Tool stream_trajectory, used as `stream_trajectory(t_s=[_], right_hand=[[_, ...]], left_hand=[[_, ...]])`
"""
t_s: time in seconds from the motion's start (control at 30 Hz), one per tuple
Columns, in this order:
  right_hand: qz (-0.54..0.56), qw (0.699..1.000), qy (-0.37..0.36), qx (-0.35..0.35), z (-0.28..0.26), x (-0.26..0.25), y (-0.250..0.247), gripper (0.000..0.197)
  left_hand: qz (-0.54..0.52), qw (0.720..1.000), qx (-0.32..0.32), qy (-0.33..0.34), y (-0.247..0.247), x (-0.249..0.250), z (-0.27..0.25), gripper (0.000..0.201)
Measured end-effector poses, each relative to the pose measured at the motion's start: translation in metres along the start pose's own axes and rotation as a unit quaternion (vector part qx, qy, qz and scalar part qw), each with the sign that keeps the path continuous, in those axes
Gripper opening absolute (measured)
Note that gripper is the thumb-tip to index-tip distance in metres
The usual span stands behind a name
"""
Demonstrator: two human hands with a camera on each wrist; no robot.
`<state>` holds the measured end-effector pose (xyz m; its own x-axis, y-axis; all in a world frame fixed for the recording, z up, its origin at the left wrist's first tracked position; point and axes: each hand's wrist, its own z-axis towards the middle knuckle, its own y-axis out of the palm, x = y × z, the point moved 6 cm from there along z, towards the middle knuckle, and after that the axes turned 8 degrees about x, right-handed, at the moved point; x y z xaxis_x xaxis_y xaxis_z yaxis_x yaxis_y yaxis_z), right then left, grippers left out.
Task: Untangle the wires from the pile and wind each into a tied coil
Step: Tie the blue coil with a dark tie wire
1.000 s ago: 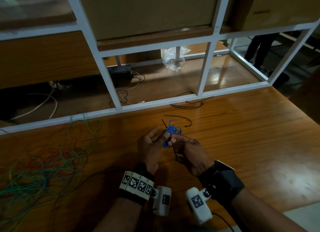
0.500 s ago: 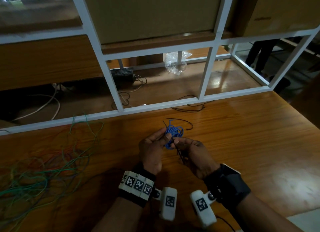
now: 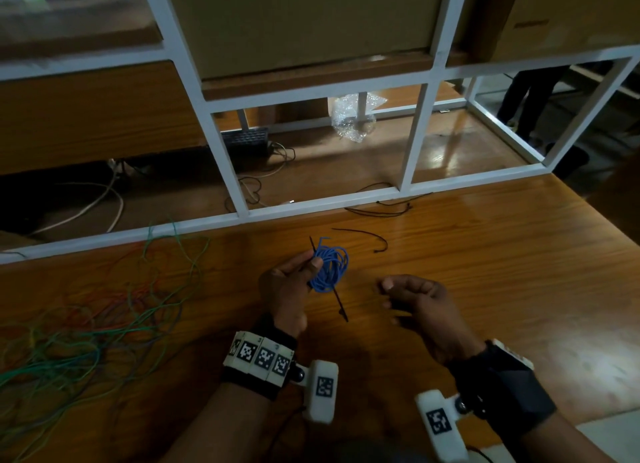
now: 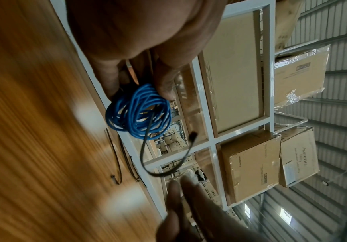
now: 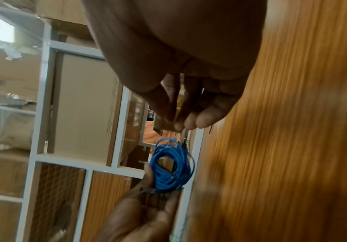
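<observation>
My left hand [image 3: 310, 265] pinches a small blue wire coil [image 3: 330, 268] above the wooden table [image 3: 485, 272], thumb and fingers curled on its left side. A black cable tie [image 3: 338, 301] runs through the coil, and its tail hangs loose toward me. The left wrist view shows the blue coil [image 4: 139, 111] under the fingertips, with the cable tie [image 4: 143, 157] curving below it. My right hand [image 3: 398, 296] hovers to the right of the coil, fingers loosely curled and holding nothing. The tangled pile of green, red and yellow wires [image 3: 69, 341] lies at the table's left.
Two spare black cable ties [image 3: 367, 236] [image 3: 381, 210] lie beyond the coil, near the white metal frame [image 3: 311, 208] along the table's far edge. Behind the frame are cables, a black adapter [image 3: 246, 140] and a plastic bag [image 3: 353, 123].
My right hand has let go of the coil and cable tie and moved off to the right. The left hand still holds the coil, now turned more open-faced.
</observation>
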<state>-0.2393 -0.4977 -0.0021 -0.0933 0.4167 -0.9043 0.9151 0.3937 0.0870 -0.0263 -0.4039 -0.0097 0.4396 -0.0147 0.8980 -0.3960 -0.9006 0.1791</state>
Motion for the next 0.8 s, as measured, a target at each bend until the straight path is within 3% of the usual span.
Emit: stream_trajectory(t_s=[0.27, 0.4, 0.6, 0.8], right_hand=[[-0.197, 0.961, -0.183, -0.064, -0.016, -0.005, -0.005, 0.017], [-0.265, 0.933, -0.226, -0.087, -0.023, -0.003, 0.010, 0.021], [-0.303, 0.918, -0.245, -0.077, -0.020, 0.010, 0.028, 0.027], [-0.313, 0.893, -0.317, -0.063, -0.031, 0.012, 0.037, 0.016]], left_hand=[[-0.011, 1.000, 0.016, -0.023, -0.005, -0.008, -0.005, 0.021], [-0.017, 0.999, 0.022, -0.023, -0.003, -0.011, -0.011, 0.022], [0.002, 0.998, 0.055, 0.006, -0.011, -0.011, -0.019, 0.030], [0.013, 0.996, 0.081, 0.021, -0.024, -0.014, -0.030, 0.033]])
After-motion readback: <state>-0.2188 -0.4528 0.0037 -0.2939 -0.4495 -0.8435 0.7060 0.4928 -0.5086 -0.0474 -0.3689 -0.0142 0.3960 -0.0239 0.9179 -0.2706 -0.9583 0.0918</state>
